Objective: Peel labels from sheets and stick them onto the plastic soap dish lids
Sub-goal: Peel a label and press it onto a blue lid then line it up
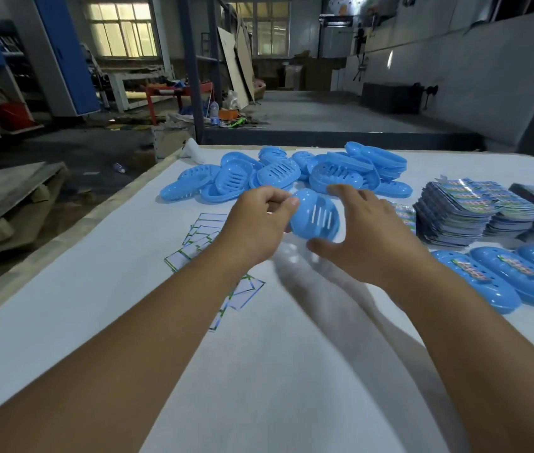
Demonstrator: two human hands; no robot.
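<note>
A blue slotted soap dish lid (pixel 316 217) is held above the white table, tilted on its edge. My left hand (pixel 259 223) grips its left end with curled fingers and thumb. My right hand (pixel 363 233) is at its right side with fingers spread; the thumb reaches under the lid and the fingers lie over its far edge. A heap of unlabelled blue lids (pixel 278 174) lies beyond my hands. Stacks of printed label sheets (pixel 462 210) stand at the right. Several labelled lids (pixel 501 279) lie in a row at the near right.
Spent white backing sheets with green borders (pixel 200 240) are scattered under my left forearm. The table's left edge (pixel 95 217) drops to a workshop floor with pallets and clutter. A white crumpled item (pixel 190 148) lies at the far left corner.
</note>
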